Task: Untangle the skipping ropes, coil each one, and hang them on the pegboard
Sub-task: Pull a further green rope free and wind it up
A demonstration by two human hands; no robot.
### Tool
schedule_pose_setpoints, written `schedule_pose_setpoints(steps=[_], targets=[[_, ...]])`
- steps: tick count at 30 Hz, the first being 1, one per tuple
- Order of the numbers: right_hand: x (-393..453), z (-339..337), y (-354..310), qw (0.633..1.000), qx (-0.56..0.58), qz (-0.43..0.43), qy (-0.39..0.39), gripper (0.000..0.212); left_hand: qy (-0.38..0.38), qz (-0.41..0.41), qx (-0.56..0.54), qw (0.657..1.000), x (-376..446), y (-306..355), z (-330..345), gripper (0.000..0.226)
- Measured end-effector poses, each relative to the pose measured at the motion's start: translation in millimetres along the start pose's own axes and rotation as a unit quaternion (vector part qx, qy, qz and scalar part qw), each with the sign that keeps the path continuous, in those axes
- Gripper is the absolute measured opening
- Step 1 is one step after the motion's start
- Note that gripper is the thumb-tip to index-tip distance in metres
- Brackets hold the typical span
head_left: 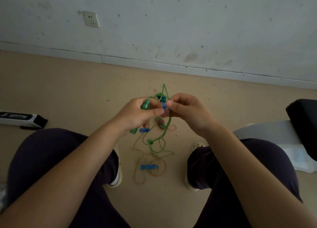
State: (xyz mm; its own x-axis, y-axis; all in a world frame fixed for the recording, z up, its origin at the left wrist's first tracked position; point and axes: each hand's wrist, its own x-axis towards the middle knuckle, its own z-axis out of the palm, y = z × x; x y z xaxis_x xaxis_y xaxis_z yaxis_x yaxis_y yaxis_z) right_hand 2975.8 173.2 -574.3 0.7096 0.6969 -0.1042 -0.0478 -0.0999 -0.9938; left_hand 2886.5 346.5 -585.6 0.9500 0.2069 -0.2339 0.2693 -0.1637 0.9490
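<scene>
Left hand (pixel 137 115) gripping green handle (pixel 145 104), right hand (pixel 186 111) pinching tangled ropes (pixel 163 104) between both, loops dangling below

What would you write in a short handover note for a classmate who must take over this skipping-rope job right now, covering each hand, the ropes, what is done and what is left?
Left hand: grips a green handle.
Right hand: pinches the knot where the green rope tangles with something blue.
Ropes: the green rope and an orange rope hang in one tangle between the knees, down to the floor; two blue handles dangle in it.
Done: nothing is separated yet.
Left: free the knot, part the ropes, coil each, hang them. No pegboard is in view.
</scene>
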Motion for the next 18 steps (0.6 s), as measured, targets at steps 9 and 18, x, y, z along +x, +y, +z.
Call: schedule_pose_setpoints(steps=[9, 18], targets=[[0.8, -32.1, -6.0, 0.974, -0.034, 0.037, 0.222, 0.024, 0.201, -0.046, 0.018, 0.978, 7.3, -6.1, -32.8, 0.02], [0.3, -19.2, -5.6, 0.987, -0.064, 0.07, 0.132, 0.022, 0.056, -0.061, -0.001, 0.997, -1.3, 1.1, -22.6, 0.023]])
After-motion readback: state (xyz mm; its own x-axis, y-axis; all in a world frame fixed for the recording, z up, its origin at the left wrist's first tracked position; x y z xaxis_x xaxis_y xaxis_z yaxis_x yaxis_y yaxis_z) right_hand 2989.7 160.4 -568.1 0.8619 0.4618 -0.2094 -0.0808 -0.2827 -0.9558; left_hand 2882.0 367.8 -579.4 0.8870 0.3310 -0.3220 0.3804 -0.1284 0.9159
